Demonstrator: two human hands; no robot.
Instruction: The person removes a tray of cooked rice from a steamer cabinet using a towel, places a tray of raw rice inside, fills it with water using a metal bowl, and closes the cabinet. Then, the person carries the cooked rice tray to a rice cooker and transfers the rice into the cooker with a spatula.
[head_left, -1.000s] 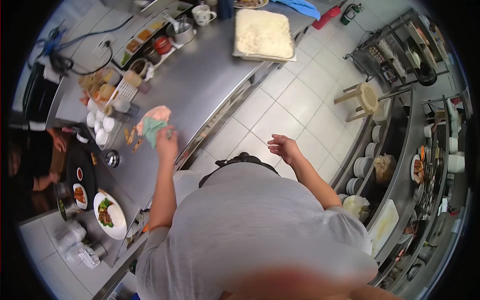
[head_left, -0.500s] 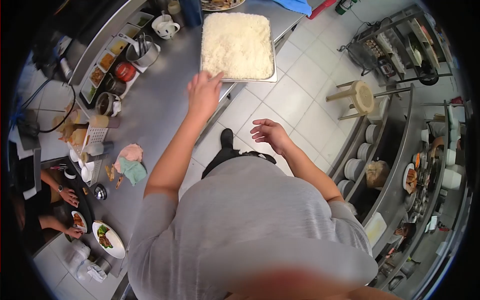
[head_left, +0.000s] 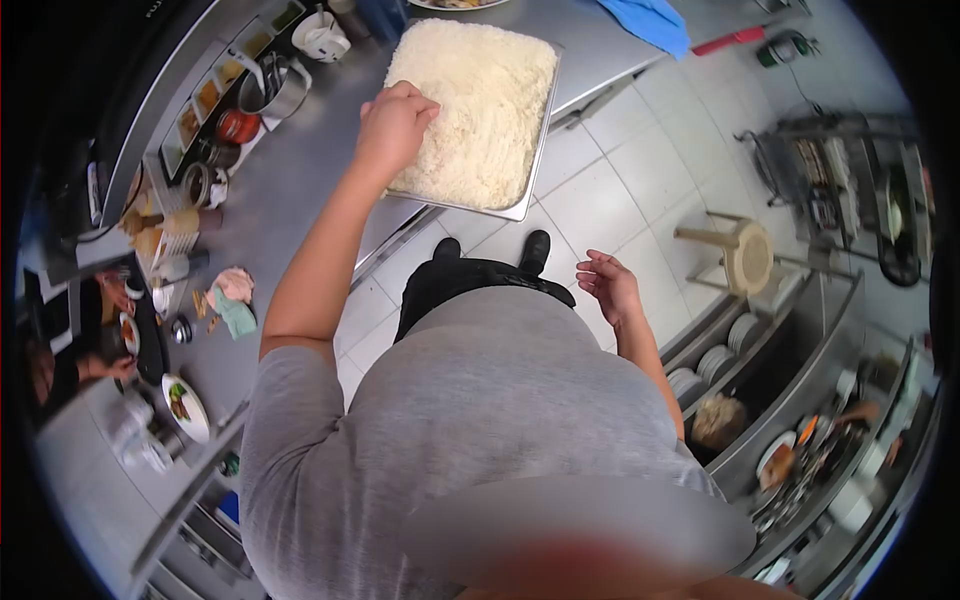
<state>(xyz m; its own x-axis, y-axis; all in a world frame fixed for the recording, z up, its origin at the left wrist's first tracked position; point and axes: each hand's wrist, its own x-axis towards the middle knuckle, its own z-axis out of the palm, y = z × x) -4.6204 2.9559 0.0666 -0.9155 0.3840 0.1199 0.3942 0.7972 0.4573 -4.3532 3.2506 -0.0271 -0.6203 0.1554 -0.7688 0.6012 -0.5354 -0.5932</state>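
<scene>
A square metal tray heaped with white, finely grated food, perhaps cheese, lies at the front edge of the steel counter. My left hand is over the left side of the heap, its fingers curled together. Whatever may be between those fingertips is hidden. Rough ridges mark the heap to the right of this hand. My right hand hangs over the floor at my right side, holding nothing, with its fingers loosely bent and apart.
Condiment containers, a metal pot and a white cup line the counter's far side. A blue cloth lies beyond the tray. Another person's hand is at far left. A plastic stool and plate shelves stand right.
My left hand has moved from the tray's near-left corner onto the heap, and its fingers have curled in. The heap's surface now looks more ridged. The whole view has shifted.
</scene>
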